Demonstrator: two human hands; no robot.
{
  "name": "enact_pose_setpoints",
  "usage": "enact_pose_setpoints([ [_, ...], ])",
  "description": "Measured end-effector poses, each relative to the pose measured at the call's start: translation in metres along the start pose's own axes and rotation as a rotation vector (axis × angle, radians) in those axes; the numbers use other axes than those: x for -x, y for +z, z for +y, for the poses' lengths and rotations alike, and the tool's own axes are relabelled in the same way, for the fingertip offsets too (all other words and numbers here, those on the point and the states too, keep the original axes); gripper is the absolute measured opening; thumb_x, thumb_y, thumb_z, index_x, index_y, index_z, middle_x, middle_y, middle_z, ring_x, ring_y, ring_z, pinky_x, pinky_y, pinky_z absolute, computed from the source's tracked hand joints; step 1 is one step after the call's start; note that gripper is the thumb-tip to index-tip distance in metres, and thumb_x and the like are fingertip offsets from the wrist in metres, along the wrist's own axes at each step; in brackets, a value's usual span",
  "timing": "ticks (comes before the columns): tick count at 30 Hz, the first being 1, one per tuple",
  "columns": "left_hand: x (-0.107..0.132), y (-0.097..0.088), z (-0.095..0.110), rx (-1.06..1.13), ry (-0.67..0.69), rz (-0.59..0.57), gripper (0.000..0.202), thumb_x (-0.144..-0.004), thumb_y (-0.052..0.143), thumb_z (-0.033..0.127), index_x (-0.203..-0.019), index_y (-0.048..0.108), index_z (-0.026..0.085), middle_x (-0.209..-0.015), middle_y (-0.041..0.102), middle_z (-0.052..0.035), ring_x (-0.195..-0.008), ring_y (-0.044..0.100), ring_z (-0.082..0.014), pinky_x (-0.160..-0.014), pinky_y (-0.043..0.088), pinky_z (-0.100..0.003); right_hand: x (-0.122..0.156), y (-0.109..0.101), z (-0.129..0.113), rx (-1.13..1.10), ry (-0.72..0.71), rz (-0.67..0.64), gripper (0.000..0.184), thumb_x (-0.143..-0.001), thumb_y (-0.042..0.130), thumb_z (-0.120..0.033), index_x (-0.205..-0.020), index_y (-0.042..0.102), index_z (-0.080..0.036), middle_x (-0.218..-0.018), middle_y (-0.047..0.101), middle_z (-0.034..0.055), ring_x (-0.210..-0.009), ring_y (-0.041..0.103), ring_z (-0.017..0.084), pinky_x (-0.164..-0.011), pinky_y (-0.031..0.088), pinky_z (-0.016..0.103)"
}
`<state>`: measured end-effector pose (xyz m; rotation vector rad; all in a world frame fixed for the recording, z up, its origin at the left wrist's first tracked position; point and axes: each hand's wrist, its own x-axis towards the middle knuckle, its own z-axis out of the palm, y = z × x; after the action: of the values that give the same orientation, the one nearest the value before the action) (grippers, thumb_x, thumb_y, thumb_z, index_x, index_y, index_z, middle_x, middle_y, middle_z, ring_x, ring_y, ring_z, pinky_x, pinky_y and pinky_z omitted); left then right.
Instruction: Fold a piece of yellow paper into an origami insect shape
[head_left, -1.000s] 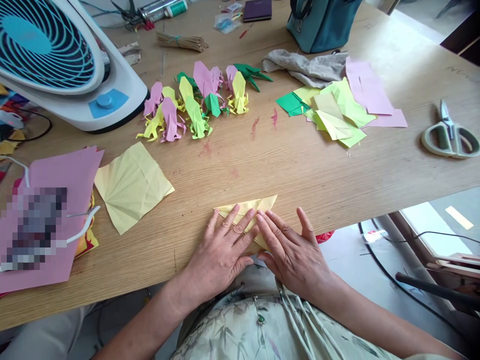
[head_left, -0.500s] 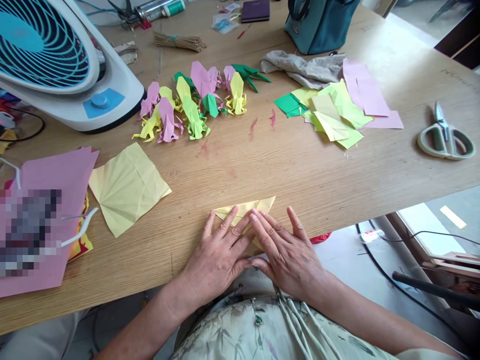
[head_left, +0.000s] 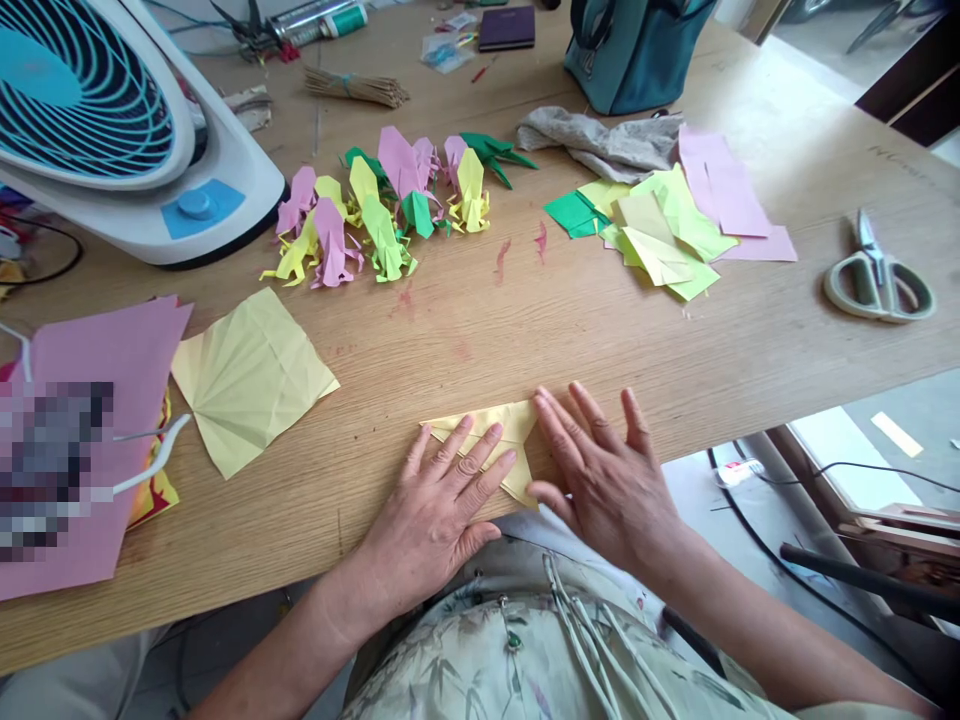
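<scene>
A folded sheet of pale yellow paper (head_left: pixel 495 418) lies flat near the table's front edge, partly hidden by my fingers. My left hand (head_left: pixel 446 500) rests on it, palm down with the fingers spread. My right hand (head_left: pixel 604 475) lies at the paper's right side, fingers stretched out and apart, the index fingertip at its upper right corner. Off to the left is a creased, unfolded yellow sheet (head_left: pixel 255 380). Folded paper figures (head_left: pixel 386 215) in pink, yellow and green stand in a group farther back.
Scissors (head_left: pixel 877 275) lie at the right. A pile of coloured paper pieces (head_left: pixel 664 235) sits by a grey cloth (head_left: pixel 600 135) and a teal bag (head_left: pixel 637 55). At the left are a fan (head_left: pixel 217 160) and pink sheets (head_left: pixel 97 350). Behind the figures lies a bundle of thin sticks (head_left: pixel 356 86).
My right hand has moved right, away from my left hand, to the paper's right side. More of the folded yellow paper now shows, and its right part looks folded over. My left hand stays nearly still.
</scene>
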<state>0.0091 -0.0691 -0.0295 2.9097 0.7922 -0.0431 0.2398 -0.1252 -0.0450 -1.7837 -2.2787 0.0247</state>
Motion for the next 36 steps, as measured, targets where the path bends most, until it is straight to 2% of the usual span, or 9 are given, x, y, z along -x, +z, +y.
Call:
enact_pose_setpoints([
  [5,-0.001,0.001,0.000,-0.008,0.002,0.013,0.060,-0.101,0.040,0.046,-0.155,0.028,0.024,-0.165,0.017,-0.0021,-0.152,0.013,-0.0313,-0.121,0.006,-0.056,-0.006,-0.010,0.019,0.008,0.058,-0.006,0.066,-0.103,0.028,-0.051,-0.157,0.020,-0.014,-0.149,0.050,0.0077,-0.148,0.026,0.032,-0.120,0.006,0.059],
  [8,0.000,0.002,0.001,-0.016,0.008,0.027,0.061,-0.100,0.041,0.046,-0.156,0.026,0.024,-0.164,0.019,-0.0033,-0.152,0.014,-0.0323,-0.121,0.010,-0.057,-0.008,-0.014,0.014,0.009,0.072,0.024,0.066,-0.103,0.028,-0.046,-0.158,0.013,-0.011,-0.149,0.050,0.0102,-0.149,0.023,0.032,-0.120,0.006,0.059],
  [11,0.000,0.003,0.002,-0.027,0.003,0.043,0.065,-0.100,0.041,0.047,-0.157,0.022,0.023,-0.164,0.020,-0.0061,-0.152,0.013,-0.0335,-0.120,0.013,-0.059,-0.009,-0.011,0.001,-0.090,-0.177,-0.060,0.072,-0.102,0.031,-0.050,-0.158,0.008,-0.012,-0.158,0.035,0.0081,-0.151,0.018,0.027,-0.122,-0.003,0.055],
  [13,0.000,0.002,0.003,-0.019,-0.004,0.037,0.066,-0.100,0.041,0.049,-0.157,0.022,0.022,-0.164,0.021,-0.0069,-0.152,0.014,-0.0336,-0.119,0.015,-0.059,-0.008,-0.008,-0.004,-0.145,-0.247,-0.109,0.074,-0.102,0.030,-0.054,-0.158,0.010,-0.011,-0.159,0.032,0.0083,-0.150,0.023,0.023,-0.123,-0.007,0.051],
  [20,0.001,-0.001,0.005,-0.007,-0.028,0.017,0.065,-0.099,0.037,0.056,-0.155,0.028,0.025,-0.164,0.019,-0.0032,-0.151,0.012,-0.0372,-0.118,0.008,-0.066,0.002,-0.009,0.011,-0.094,-0.089,-0.054,0.066,-0.103,0.034,-0.049,-0.157,0.017,-0.015,-0.153,0.044,0.0076,-0.143,0.037,0.025,-0.122,0.000,0.054],
  [24,0.000,-0.001,0.010,0.004,-0.083,0.019,0.066,-0.097,0.034,0.061,-0.155,0.028,0.029,-0.164,0.021,-0.0018,-0.151,0.010,-0.0397,-0.115,0.006,-0.072,0.000,-0.013,0.003,-0.010,-0.001,0.007,0.063,-0.102,0.037,-0.044,-0.155,0.025,-0.013,-0.148,0.051,0.0098,-0.141,0.040,0.031,-0.120,0.008,0.058],
  [28,0.000,0.000,0.012,0.033,-0.116,-0.005,0.066,-0.098,0.036,0.058,-0.156,0.022,0.031,-0.164,0.022,-0.0029,-0.150,0.008,-0.0431,-0.109,0.011,-0.079,-0.010,-0.012,-0.015,-0.040,-0.122,0.005,0.061,-0.101,0.037,-0.043,-0.155,0.028,-0.014,-0.156,0.040,0.0091,-0.146,0.031,0.030,-0.121,0.006,0.056],
  [33,0.005,-0.003,0.006,0.084,-0.052,0.060,0.060,-0.099,0.042,0.049,-0.154,0.030,0.026,-0.163,0.026,-0.0052,-0.150,0.011,-0.0397,-0.114,0.017,-0.070,-0.012,0.000,-0.021,-0.107,-0.177,-0.039,0.060,-0.101,0.037,-0.044,-0.154,0.028,-0.016,-0.159,0.035,0.0103,-0.145,0.034,0.026,-0.121,0.005,0.056],
  [36,0.003,-0.009,-0.004,0.133,-0.140,0.204,0.047,-0.102,0.040,0.031,-0.148,0.040,0.019,-0.152,0.044,-0.0100,-0.142,0.034,-0.0289,-0.116,0.027,-0.053,-0.009,0.003,-0.016,-0.140,-0.191,-0.009,0.059,-0.101,0.040,-0.042,-0.152,0.031,-0.015,-0.157,0.038,0.0123,-0.144,0.035,0.028,-0.121,0.006,0.058],
])
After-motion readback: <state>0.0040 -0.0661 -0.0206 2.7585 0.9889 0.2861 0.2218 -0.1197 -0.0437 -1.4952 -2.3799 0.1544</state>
